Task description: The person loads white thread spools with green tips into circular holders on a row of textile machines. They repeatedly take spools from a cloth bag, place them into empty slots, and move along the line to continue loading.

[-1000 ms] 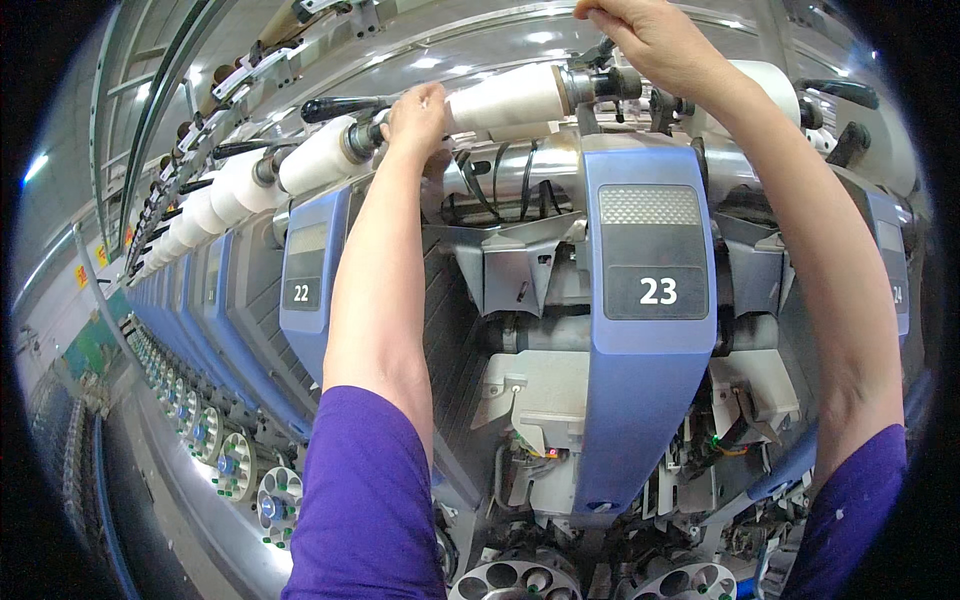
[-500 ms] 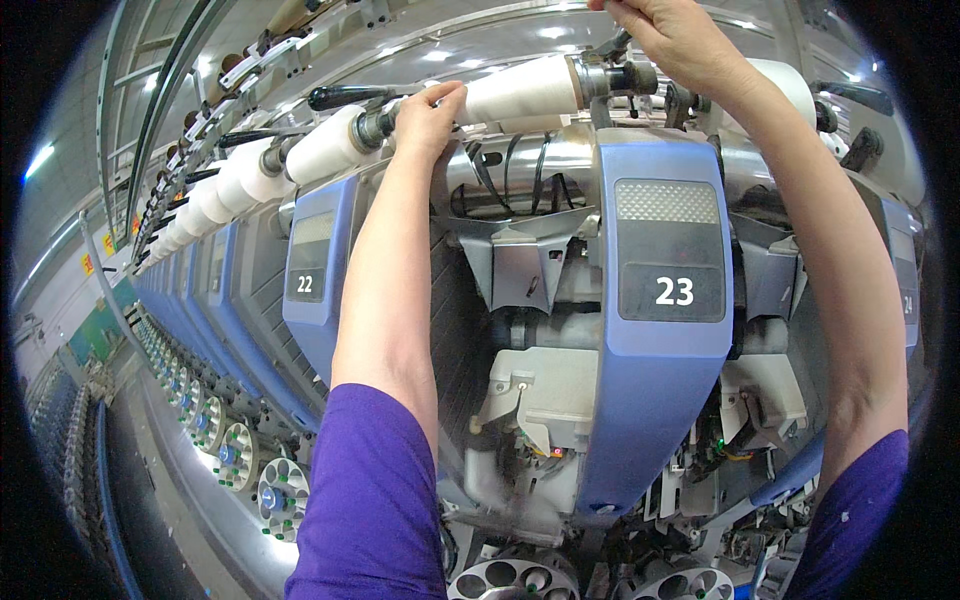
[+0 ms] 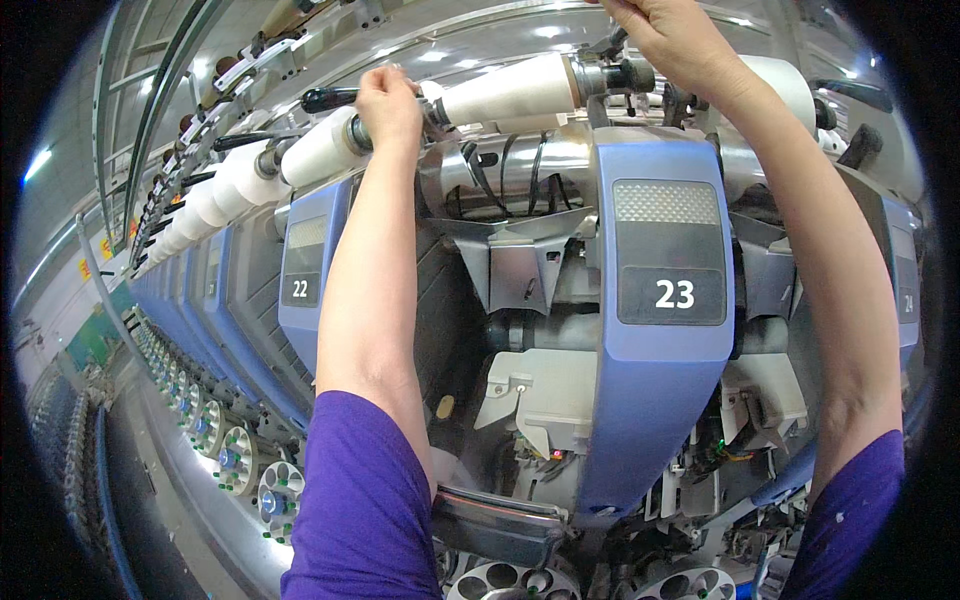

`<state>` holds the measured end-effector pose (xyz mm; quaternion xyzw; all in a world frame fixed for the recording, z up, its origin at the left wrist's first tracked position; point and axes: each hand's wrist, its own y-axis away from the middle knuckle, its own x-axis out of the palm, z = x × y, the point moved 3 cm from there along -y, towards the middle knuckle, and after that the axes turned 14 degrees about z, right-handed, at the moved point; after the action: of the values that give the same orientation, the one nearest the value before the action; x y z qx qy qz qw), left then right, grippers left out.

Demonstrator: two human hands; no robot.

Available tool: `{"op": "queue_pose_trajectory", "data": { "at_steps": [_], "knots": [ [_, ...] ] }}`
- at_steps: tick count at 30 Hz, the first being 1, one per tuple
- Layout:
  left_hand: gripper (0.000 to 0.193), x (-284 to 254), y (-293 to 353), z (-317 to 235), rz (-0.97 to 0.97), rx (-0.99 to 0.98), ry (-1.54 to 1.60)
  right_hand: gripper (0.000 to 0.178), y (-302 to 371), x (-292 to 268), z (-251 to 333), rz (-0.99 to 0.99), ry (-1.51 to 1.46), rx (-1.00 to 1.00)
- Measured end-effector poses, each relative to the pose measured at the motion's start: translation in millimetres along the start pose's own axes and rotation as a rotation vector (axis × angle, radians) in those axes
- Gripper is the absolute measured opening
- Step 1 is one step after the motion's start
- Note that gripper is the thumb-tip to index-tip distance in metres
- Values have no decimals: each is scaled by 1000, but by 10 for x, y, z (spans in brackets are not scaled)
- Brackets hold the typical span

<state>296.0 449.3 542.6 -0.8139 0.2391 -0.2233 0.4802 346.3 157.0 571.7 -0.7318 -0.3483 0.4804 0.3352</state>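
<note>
My left hand point(image 3: 390, 108) is raised with its fingers curled together, in front of a black lever handle point(image 3: 328, 99). Whatever it may pinch is too small to make out. Just right of it lies a white yarn cone point(image 3: 512, 90), tapering toward that hand, above a shiny grooved metal drum point(image 3: 520, 172). My right hand point(image 3: 668, 35) is up at the top edge, past the wide end of that cone. Its fingers look bent together, but the tips are cut off by the picture's edge.
Blue machine housings point(image 3: 655, 430) separate the winding stations. More white cones point(image 3: 325, 148) run off to the left. Round bobbin magazines point(image 3: 237, 460) line the aisle floor point(image 3: 165, 500) side. Below the drum sits a pale grey cover point(image 3: 550, 395).
My left hand has moved left and slightly up, away from the cone's narrow end. Low in the station, the blurred pale tube is gone from view and a dark bar shows. My right hand has barely moved.
</note>
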Motion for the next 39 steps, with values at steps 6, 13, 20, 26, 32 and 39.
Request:
{"op": "queue_pose_trajectory", "data": {
  "at_steps": [6, 13, 20, 26, 32, 39],
  "knots": [
    [28, 106, 97, 45, 330, -41, -478, 14, -25, -3, 27, -8, 45, -4],
    [24, 356, 47, -93, 184, 229, -1225, 15, -39, 28, -77, 0, 60, 13],
    [19, 26, -100, 25, -54, 54, 234, 15, -58, 46, -85, -44, 77, -7],
    [32, 133, -42, 63, 300, -128, -379, 14, -89, 46, -63, -29, 42, 20],
    [29, 239, -61, -138, 332, 35, -934, 15, -51, 36, -72, -5, 99, -14],
    [19, 463, 150, -307, 143, 592, -1673, 14, -90, 59, -101, -53, 25, -14]
  ]
}}
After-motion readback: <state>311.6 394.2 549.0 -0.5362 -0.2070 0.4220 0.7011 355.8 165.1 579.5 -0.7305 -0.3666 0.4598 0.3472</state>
